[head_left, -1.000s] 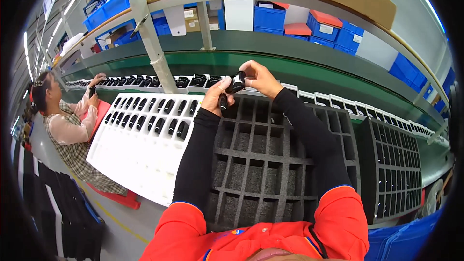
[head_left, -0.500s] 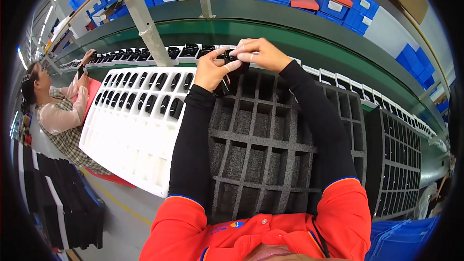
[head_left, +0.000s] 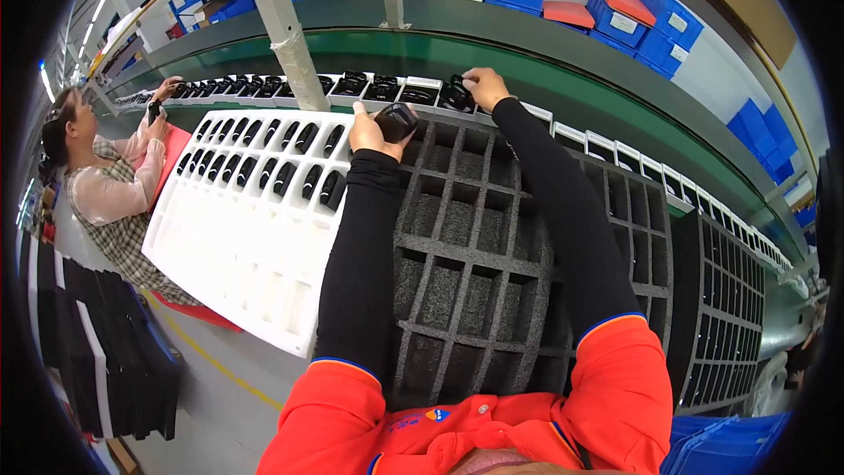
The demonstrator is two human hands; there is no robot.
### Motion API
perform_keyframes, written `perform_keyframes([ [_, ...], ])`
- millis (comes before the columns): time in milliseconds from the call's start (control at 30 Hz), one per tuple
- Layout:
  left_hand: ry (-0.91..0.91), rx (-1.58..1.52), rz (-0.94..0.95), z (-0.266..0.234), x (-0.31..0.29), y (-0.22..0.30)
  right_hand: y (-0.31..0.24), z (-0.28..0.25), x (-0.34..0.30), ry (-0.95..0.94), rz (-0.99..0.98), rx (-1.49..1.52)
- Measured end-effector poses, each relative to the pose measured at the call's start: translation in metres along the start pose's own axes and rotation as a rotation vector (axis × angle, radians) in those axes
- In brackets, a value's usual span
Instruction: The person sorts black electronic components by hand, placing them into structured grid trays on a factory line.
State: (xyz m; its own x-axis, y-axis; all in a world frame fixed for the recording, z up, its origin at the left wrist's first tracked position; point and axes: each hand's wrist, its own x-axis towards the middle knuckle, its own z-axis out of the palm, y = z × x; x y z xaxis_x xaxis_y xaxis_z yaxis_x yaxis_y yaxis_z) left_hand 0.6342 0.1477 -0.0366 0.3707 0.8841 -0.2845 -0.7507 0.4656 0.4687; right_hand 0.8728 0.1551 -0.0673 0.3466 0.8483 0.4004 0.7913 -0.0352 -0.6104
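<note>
My left hand [head_left: 371, 135] is closed around a glossy black rounded device [head_left: 396, 122], held over the far left corner of a dark grey foam tray [head_left: 475, 257]. What exactly the device is, I cannot make out. Farther off and to the right, my right hand [head_left: 489, 91] pinches a black looped piece [head_left: 456, 93] at one of the small white boxes in the row on the line. To the left of my arms lies a white moulded tray [head_left: 233, 242], with black slim pieces [head_left: 283, 178] in its two far rows of slots.
A green conveyor [head_left: 519, 70] runs across behind the row of white boxes [head_left: 423, 84]. A grey post [head_left: 294, 62] rises beyond the white tray. At the left a co-worker [head_left: 105, 185] handles black parts. Another partitioned black tray [head_left: 725, 308] stands right.
My hands were together on a black item and are now apart. The left has kept the device; the right has moved out to a white box, holding a looped piece.
</note>
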Motion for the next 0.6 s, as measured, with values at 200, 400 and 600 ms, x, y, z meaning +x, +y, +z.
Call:
perform_keyframes([
  [200,-0.334,0.173,0.018,0.014,-0.012,-0.01,0.011,0.014,0.028,-0.061,0.182,-0.236],
  [400,-0.41,0.589,0.139,0.02,-0.029,-0.015,-0.001,0.005,0.019,0.03,0.09,-0.256],
  [600,-0.429,0.629,0.179,0.015,-0.023,-0.014,-0.095,-0.047,-0.028,-0.359,-0.537,0.4],
])
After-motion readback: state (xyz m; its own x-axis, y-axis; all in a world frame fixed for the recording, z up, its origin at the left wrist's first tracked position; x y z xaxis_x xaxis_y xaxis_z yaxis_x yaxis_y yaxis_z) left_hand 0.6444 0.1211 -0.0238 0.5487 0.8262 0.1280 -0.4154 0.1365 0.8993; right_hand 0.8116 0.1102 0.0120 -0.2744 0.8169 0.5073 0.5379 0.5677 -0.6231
